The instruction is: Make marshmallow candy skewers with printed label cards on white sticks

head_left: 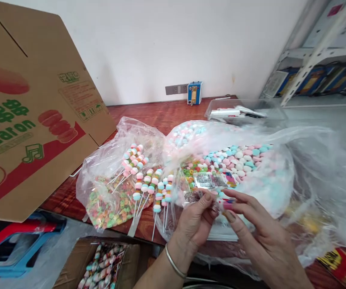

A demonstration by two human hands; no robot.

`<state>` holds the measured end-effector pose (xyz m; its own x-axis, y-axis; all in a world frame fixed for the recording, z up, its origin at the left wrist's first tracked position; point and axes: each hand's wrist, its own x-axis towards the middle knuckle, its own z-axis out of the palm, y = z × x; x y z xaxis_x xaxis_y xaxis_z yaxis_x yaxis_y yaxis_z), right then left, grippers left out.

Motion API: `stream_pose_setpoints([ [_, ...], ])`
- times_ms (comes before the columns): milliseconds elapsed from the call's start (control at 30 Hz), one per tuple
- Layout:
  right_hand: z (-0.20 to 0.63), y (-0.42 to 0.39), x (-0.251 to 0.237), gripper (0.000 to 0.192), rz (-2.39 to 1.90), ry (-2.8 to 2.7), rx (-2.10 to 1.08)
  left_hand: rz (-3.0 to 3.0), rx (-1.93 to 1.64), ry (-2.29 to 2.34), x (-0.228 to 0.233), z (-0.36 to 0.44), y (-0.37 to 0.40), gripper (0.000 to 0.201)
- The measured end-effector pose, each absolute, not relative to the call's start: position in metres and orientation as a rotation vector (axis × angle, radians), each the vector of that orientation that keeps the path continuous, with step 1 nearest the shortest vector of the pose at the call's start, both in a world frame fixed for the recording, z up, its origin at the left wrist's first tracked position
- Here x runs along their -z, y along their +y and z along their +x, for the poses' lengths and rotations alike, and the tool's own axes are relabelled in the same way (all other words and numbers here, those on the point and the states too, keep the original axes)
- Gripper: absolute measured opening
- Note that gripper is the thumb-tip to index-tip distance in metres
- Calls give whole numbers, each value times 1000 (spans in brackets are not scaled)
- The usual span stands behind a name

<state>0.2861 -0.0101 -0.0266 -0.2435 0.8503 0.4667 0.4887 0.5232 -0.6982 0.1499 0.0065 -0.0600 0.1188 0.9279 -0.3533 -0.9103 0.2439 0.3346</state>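
Between my two hands is a small clear printed plastic wrapper (193,196). My left hand (193,224), with a bangle at the wrist, is closed on its near side. My right hand (258,228) grips its pink-printed end between thumb and fingers. Whether anything sits inside the wrapper is hidden by my fingers. Just beyond lies a silver printed packet (210,180), on a large open clear bag of pastel marshmallows (239,160). Left of my hands, several marshmallow skewers (157,196) on white sticks lie across the bags and table.
A clear bag of ring-shaped gummies (109,204) lies at left beside a big cardboard box (40,120). Below, an open carton (130,261) holds wrapped skewers. A clear tray (218,105), a blue device (194,93) and a metal shelf (307,80) stand farther back.
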Motion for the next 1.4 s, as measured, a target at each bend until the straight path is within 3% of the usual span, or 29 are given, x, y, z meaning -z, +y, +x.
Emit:
stream_pose_setpoints([
  [400,269,-23,2,21,-965,-1917,-408,-136,-1359,425,66,132,6,7],
  [567,251,-15,-1,18,-980,-1827,-490,-42,-1543,438,51,77,-4,10],
  [667,218,-6,7,13,-961,-1896,-788,109,-1773,332,35,22,-24,18],
  [833,136,-2,48,11,-1172,-1602,-1950,212,-2025,265,20,-47,-70,29],
  [967,79,1,82,22,-1254,-1396,-2221,232,-2049,262,27,-63,-90,30],
  [1167,63,3,94,15,-1285,-1312,-2151,135,-1993,369,47,-57,-79,27],
  [1333,134,-5,68,28,-1198,-1491,-1906,64,-1937,480,59,-38,-54,11],
  [1400,179,-6,57,31,-1105,-1675,-1597,16,-1894,510,64,-28,-43,10],
])
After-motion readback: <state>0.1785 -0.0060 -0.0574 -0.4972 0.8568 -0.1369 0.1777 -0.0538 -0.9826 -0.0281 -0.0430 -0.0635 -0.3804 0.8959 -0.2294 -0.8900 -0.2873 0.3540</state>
